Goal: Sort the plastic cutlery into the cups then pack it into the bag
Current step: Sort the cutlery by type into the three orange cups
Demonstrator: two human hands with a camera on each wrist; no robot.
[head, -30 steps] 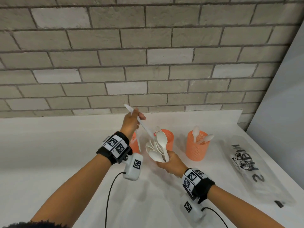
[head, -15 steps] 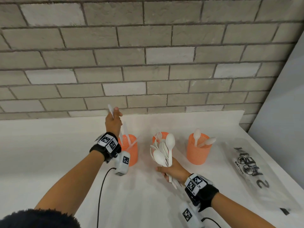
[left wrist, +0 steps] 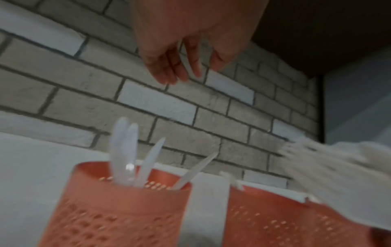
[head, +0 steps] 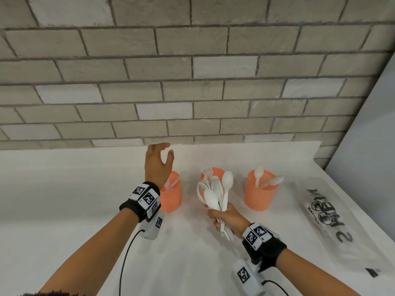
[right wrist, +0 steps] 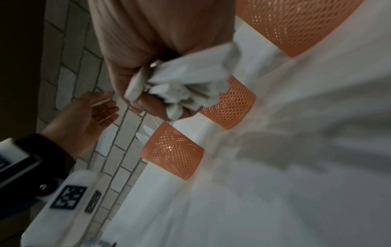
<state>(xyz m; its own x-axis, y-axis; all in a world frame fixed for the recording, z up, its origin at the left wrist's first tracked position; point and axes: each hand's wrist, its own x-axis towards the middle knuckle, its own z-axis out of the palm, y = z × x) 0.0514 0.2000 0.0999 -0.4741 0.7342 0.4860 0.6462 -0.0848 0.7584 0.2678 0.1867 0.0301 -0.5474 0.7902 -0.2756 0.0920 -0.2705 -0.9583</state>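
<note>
Left hand (head: 159, 162) above left cup (head: 171, 194), fingers relaxed, holding nothing. Right hand (head: 227, 218) gripping cutlery bundle (head: 215, 192) before middle cup (head: 212, 175).

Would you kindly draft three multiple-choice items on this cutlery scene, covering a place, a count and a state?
1. Where does the clear bag lie?
A. left of the cups
B. right of the cups
C. inside a cup

2. How many orange mesh cups stand on the table?
A. two
B. three
C. four

3. What is the left hand doing?
A. holding nothing, fingers spread
B. gripping a spoon bundle
C. pressing flat on the table

Key: 1 B, the bag lies flat beyond the right cup. 2 B, the left cup, middle cup and right cup stand in a row. 3 A, it hovers empty above the left cup, while the right hand grips the cutlery bundle.
</note>
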